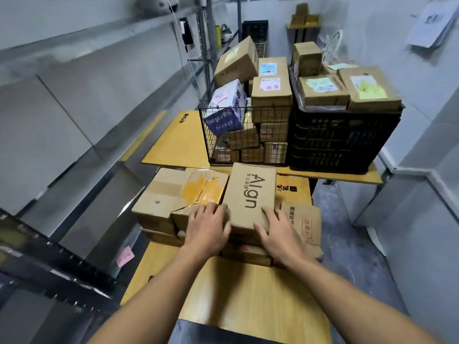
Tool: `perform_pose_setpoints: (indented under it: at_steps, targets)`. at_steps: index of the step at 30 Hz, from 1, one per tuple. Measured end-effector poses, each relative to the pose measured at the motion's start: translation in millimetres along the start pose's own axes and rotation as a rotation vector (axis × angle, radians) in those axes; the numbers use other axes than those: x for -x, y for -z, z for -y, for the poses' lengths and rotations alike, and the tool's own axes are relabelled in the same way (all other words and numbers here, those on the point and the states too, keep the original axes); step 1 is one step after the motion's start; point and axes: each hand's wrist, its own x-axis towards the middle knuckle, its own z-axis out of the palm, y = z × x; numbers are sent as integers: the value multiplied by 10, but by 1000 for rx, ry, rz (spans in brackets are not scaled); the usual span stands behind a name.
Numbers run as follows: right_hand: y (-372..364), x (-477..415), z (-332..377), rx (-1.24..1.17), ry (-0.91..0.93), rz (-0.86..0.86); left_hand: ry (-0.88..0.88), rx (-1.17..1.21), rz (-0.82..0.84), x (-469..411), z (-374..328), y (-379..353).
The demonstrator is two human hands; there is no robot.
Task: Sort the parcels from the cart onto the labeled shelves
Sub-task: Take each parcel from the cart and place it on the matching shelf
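1. The left hand (208, 224) and the right hand (275, 230) both hold one printed box (249, 194); the left hand grips its near left corner; the right hand curls over its near right corner, with the thumb on the near face.
2. The printed box lies on top of a low pile of other boxes, which stands on a yellow board (236, 294); its long side points away from the person.
3. Just at its left, touching it, is a torn box (201, 192) with yellow tape; further left, a plain box (157, 194) touches the torn box.
4. At its right a flat box (304, 223) with a red stamp lies lower, just beside the right hand.
5. Behind the pile stands a wire basket (248, 135) full of parcels; just beside it, on the right, a black crate (342, 140) carries more parcels on top.
6. Metal shelves (74, 100) run along the left wall; a pink note (125, 255) sticks on the edge of a lower one.
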Motion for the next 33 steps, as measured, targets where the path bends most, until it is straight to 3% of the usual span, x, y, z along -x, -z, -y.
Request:
perform_pose_setpoints:
  at_steps: [9,16,26,29,33]
  targets:
    - [-159,-20,-169,-300,-67,-75,59,101,-85,48,25,-202]
    - [-167,12,-259,-479,-72,-136,-30,192,-131,90,-80,-204]
    - [94,122,-281,-828,-54,-214,92,1114,-251,124,-172,-53]
    - [184,165,-302,-885,-29,-246,163,1206,-282,118,-171,-61]
    - [311,243,-236,-933,42,-273,152,1148,-254,108,-184,8]
